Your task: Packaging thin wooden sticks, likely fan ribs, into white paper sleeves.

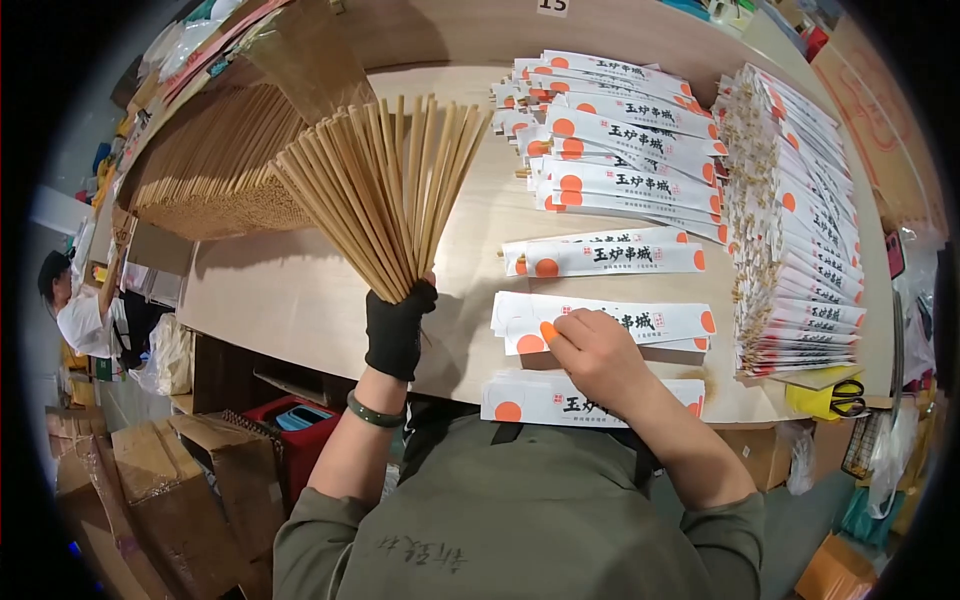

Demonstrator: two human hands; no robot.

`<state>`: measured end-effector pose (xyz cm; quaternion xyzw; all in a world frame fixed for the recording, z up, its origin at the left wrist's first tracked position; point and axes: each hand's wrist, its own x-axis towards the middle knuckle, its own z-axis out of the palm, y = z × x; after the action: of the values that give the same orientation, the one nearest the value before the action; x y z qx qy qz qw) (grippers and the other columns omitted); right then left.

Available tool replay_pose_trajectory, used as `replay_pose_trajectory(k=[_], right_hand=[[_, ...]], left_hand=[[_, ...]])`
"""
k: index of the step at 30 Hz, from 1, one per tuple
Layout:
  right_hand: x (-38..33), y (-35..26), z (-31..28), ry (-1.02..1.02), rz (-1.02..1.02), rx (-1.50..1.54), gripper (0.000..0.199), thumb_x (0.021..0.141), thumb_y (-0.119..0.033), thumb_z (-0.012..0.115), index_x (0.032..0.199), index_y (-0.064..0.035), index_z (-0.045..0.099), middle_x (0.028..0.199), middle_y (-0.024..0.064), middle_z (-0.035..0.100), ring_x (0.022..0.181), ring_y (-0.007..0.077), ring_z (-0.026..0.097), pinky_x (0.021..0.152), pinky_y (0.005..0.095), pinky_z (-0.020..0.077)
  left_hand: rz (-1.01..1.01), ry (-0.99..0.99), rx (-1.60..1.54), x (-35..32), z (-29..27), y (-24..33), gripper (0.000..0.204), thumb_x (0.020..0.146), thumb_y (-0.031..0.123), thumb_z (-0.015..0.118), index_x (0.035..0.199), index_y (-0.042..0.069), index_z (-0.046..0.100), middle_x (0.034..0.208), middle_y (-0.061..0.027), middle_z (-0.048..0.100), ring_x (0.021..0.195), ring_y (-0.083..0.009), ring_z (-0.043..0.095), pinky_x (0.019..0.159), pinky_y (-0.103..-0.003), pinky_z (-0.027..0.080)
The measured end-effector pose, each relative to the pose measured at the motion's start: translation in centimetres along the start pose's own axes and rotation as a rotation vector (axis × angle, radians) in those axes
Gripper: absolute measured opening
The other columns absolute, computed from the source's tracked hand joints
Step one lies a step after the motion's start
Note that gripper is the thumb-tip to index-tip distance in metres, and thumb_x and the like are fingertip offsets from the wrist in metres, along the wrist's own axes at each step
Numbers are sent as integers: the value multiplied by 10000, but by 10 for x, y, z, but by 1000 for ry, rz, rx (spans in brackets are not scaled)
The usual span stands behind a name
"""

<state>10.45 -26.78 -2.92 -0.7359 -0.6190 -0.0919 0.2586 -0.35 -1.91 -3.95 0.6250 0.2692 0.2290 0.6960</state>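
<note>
Under right hand (597,357): sleeve (640,322) half-hidden

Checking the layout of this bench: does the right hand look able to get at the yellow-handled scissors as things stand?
Probably yes. The right hand rests on a paper sleeve, and the scissors lie at the table's right edge with only bare tabletop and flat sleeves between.

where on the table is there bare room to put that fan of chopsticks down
Bare tabletop lies left of the left hand and its chopstick fan, below the big chopstick pile. A narrower strip runs between the fan and the stacked sleeves. Crowded: the right side, and by the right hand on empty sleeves.
</note>
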Motion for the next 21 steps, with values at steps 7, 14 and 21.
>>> replay_pose_trajectory(k=[7, 14, 21], right_hand=[[5, -2, -6, 126, 255, 194, 117, 753, -66, 711, 799, -7, 621, 775, 90, 563, 711, 249, 565, 672, 306, 500], [30, 18, -50, 227, 881, 734, 155, 792, -54, 719, 746, -16, 576, 718, -31, 485, 652, 52, 433, 582, 230, 374], [29, 35, -58, 229, 797, 717, 153, 785, -67, 739, 754, 7, 609, 690, -27, 479, 618, 53, 438, 565, 233, 361]], left_hand=[[-17, 60, 115, -9, -6, 5, 134, 740, 92, 657, 853, 20, 665, 741, -16, 633, 652, -93, 572, 579, -238, 440], [-60, -89, 277, -16, -24, 26, 144, 767, 124, 684, 852, 12, 655, 688, -8, 603, 583, -82, 542, 538, -231, 427], [-178, -249, 159, -15, -36, 41, 145, 740, 102, 676, 855, 20, 647, 691, -11, 601, 577, -85, 543, 525, -230, 423]])
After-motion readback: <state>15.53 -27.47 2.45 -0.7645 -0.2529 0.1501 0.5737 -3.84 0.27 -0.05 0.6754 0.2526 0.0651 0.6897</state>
